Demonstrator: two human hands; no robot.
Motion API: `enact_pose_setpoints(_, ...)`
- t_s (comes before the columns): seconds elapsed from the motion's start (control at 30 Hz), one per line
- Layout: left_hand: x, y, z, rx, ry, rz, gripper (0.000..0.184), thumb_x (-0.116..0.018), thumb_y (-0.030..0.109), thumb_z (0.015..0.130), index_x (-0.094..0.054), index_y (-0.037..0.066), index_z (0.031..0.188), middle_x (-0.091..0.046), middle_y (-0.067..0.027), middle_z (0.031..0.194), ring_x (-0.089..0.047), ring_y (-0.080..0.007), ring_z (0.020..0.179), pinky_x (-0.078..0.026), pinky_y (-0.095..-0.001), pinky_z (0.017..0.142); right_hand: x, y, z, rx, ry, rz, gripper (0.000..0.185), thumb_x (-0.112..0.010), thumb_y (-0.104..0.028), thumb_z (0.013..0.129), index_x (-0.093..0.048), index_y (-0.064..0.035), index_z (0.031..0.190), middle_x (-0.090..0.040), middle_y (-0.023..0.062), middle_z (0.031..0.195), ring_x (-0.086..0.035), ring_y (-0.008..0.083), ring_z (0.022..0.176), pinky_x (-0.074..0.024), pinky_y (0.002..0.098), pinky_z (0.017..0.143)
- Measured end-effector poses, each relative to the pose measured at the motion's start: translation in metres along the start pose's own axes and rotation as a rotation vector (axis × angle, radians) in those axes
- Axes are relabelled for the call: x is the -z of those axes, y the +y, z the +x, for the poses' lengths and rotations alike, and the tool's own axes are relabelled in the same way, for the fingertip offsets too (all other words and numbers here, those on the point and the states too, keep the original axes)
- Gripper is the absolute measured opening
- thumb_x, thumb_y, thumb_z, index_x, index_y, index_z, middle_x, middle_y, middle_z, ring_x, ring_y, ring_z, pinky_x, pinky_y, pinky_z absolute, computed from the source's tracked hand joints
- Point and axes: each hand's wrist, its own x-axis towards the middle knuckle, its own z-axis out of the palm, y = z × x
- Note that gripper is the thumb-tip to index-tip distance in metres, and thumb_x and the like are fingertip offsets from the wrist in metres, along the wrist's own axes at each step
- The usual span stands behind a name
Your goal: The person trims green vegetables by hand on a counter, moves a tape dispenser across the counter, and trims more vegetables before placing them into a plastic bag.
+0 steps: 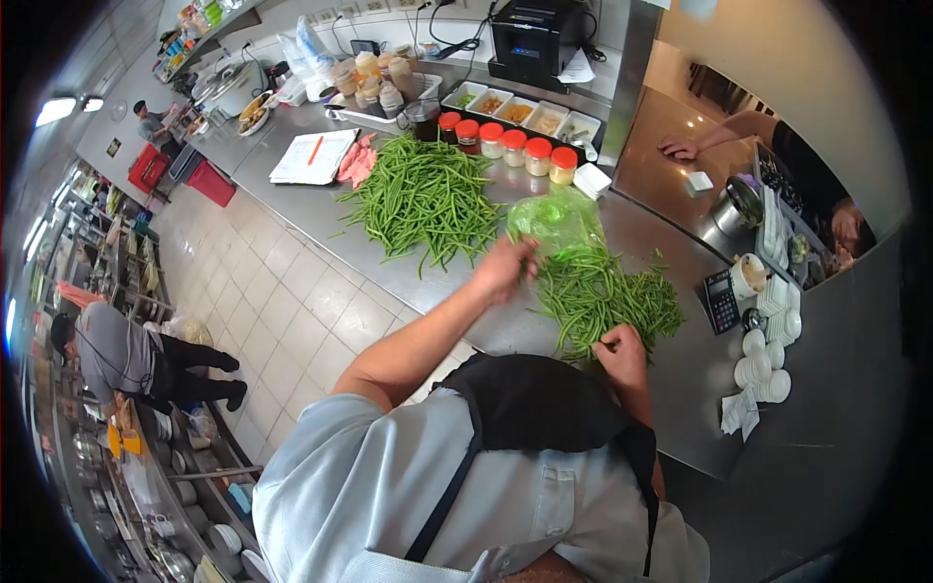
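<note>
Two heaps of green beans lie on the steel counter: a large pile [423, 199] at the left and a smaller pile [607, 301] in front of me. My left hand [507, 268] is over the counter between them, its fingers curled and slightly blurred; what they hold, if anything, is unclear. My right hand [623, 356] is at the near edge of the smaller pile, fingers pinched on green beans. A crumpled, translucent green plastic bag [559, 219] lies behind the smaller pile, touching it.
Red-lidded jars [513, 146] and a tray of condiment tubs [515, 109] line the back. A notebook [313, 157] with a pen and a pink cloth [358, 161] lie left. At right are a calculator [721, 301] and stacked white cups [753, 367]. Two people stand at the left; another's hand [678, 147] shows through the opening.
</note>
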Motion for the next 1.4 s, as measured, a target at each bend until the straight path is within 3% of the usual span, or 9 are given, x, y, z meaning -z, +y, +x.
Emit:
enact_pose_setpoints(0.07, 0.031, 0.038, 0.019, -0.231, 0.08, 0.225, 0.015, -0.06, 0.021, 0.109, -0.059, 0.006, 0.113, -0.065, -0.0071, 0.085, -0.06, -0.0156, 0.065, -0.051, -0.0313, 0.059, 0.007, 0.012, 0.0, -0.039, -0.027, 0.004, 0.028, -0.08, -0.009, 0.086, -0.069, -0.0033, 0.111, -0.067, 0.0126, 0.115, -0.066, 0.0248, 0.091, -0.0563, 0.0387, 0.078)
enact_pose_setpoints(0.17, 0.066, 0.095, 0.025, -0.587, 0.453, 1.126, 0.066, -0.074, 0.025, 0.095, -0.05, -0.003, 0.15, -0.066, -0.0261, 0.135, -0.064, -0.0375, 0.125, -0.049, -0.0453, 0.111, 0.031, -0.004, 0.01, -0.29, -0.029, 0.45, 0.063, -0.077, -0.011, 0.092, -0.054, -0.0069, 0.151, -0.061, 0.0161, 0.141, -0.065, 0.0255, 0.109, -0.0546, 0.039, 0.092)
enact_pose_setpoints(0.23, 0.086, 0.11, 0.016, -0.801, 0.633, 1.33, 0.071, -0.075, 0.027, 0.092, -0.048, -0.004, 0.151, -0.059, -0.0269, 0.144, -0.055, -0.0407, 0.136, -0.042, -0.046, 0.117, 0.054, -0.02, 0.024, -0.162, 0.17, 0.467, 0.079, -0.072, -0.014, 0.097, -0.031, -0.0119, 0.164, -0.045, 0.0177, 0.159, -0.06, 0.0251, 0.122, -0.0507, 0.0395, 0.103)
enact_pose_setpoints(0.37, 0.129, 0.088, -0.004, -0.764, 0.768, 1.163, 0.069, -0.074, 0.028, 0.094, -0.049, -0.004, 0.149, -0.055, -0.0267, 0.147, -0.05, -0.0418, 0.139, -0.04, -0.0475, 0.118, 0.096, 0.005, 0.066, -0.029, 0.445, 0.21, 0.107, -0.073, -0.012, 0.097, 0.003, -0.0178, 0.172, -0.022, 0.0197, 0.173, -0.047, 0.0336, 0.14, -0.0367, 0.0418, 0.12)
enact_pose_setpoints(0.47, 0.168, 0.035, -0.02, -0.673, 1.023, 1.132, 0.059, -0.073, 0.029, 0.095, -0.056, -0.004, 0.141, -0.061, -0.0259, 0.136, -0.054, -0.044, 0.131, -0.042, -0.0504, 0.113, 0.104, 0.026, 0.08, 0.048, 0.728, 0.141, 0.069, -0.069, -0.019, 0.102, -0.038, -0.0086, 0.163, -0.053, 0.0211, 0.154, -0.061, 0.03, 0.122, -0.0497, 0.0424, 0.104)
enact_pose_setpoints(0.53, 0.174, 0.014, -0.042, -0.463, 1.146, 1.174, 0.034, -0.072, 0.032, 0.096, -0.066, 0.0, 0.106, -0.07, -0.0223, 0.111, -0.064, -0.0418, 0.11, -0.049, -0.0509, 0.093, 0.122, 0.066, 0.071, -0.152, 0.461, 0.274, 0.034, -0.064, -0.025, 0.106, -0.059, -0.0038, 0.132, -0.068, 0.0174, 0.124, -0.067, 0.0266, 0.1, -0.0522, 0.0439, 0.085)
enact_pose_setpoints(0.67, 0.178, -0.023, -0.072, -0.332, 0.912, 1.327, 0.037, -0.067, 0.036, 0.099, -0.066, 0.005, 0.079, -0.07, -0.0196, 0.084, -0.067, -0.0423, 0.083, -0.051, -0.0513, 0.077, 0.098, 0.069, 0.024, -0.242, 0.503, -0.059, 0.045, -0.056, -0.034, 0.11, -0.063, -0.0014, 0.08, -0.066, 0.0097, 0.068, -0.062, 0.027, 0.061, -0.0448, 0.0487, 0.059)
enact_pose_setpoints(0.87, 0.164, -0.018, -0.07, -0.437, 0.899, 1.489, 0.041, -0.064, 0.035, 0.101, -0.064, 0.006, 0.072, -0.069, -0.0186, 0.076, -0.067, -0.0415, 0.075, -0.05, -0.0543, 0.071, 0.053, 0.112, -0.048, -0.272, 0.554, -0.571, 0.043, -0.058, -0.036, 0.109, -0.06, -0.0043, 0.08, -0.059, 0.0188, 0.072, -0.058, 0.043, 0.065, -0.0451, 0.0518, 0.062)
enact_pose_setpoints(1.4, 0.174, -0.031, -0.057, -0.429, 0.871, 1.477, 0.043, -0.062, 0.037, 0.103, -0.063, 0.003, 0.075, -0.066, -0.0218, 0.078, -0.062, -0.0452, 0.072, -0.047, -0.0545, 0.066, 0.052, 0.082, -0.04, -0.257, 0.667, -0.404, 0.024, -0.07, -0.035, 0.1, -0.072, -0.0116, 0.103, -0.072, 0.0128, 0.095, -0.069, 0.0386, 0.086, -0.0536, 0.05, 0.073)
